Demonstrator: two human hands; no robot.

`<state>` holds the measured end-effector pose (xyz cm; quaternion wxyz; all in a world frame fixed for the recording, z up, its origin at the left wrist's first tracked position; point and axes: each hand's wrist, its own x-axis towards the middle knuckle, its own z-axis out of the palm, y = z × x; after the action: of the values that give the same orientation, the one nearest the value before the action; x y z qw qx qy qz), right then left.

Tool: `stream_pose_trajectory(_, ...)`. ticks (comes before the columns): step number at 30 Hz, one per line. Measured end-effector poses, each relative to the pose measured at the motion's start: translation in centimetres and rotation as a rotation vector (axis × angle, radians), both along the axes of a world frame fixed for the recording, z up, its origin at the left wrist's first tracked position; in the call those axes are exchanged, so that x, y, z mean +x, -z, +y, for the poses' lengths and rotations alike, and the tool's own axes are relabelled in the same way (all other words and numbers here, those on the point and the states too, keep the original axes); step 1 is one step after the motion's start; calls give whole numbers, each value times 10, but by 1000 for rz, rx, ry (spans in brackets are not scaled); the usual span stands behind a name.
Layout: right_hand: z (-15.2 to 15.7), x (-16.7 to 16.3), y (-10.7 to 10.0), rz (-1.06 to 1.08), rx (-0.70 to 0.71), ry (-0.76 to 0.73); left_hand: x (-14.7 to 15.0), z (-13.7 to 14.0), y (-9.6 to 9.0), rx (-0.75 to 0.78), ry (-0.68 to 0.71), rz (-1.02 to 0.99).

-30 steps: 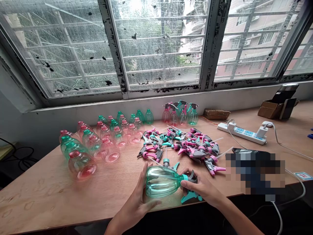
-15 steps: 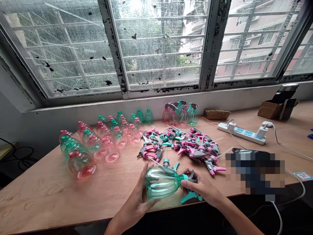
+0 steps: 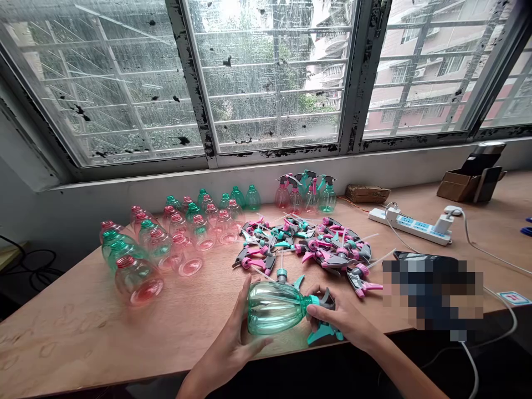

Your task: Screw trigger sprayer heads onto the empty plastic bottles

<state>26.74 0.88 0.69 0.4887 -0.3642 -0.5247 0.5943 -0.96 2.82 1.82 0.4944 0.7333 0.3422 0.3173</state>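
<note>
A wooden table [image 3: 75,338] spans the scene, uncapped bottles [image 3: 188,257] at left, a heap of loose spray heads [image 3: 332,256] at the far centre. Near the close edge, the left hand [image 3: 239,339] cups a sideways green bottle [image 3: 276,310] by its base; the right hand [image 3: 338,318] grips its turquoise collar [image 3: 314,301].

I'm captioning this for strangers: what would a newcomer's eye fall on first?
Probably the green bottle, held sideways between left hand and right hand by the table's front edge. Beyond sprawl pink and teal spray heads; left of them stand pink and green bottles.
</note>
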Motion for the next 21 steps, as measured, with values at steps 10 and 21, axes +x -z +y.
stream_pose_trajectory(10,-2,1,2,-42,-7,21,-2,-1,-1,28,-16,45)
stream_pose_trajectory(21,-1,1,2,-68,-8,23,-2,-2,-2,-6,-37,65)
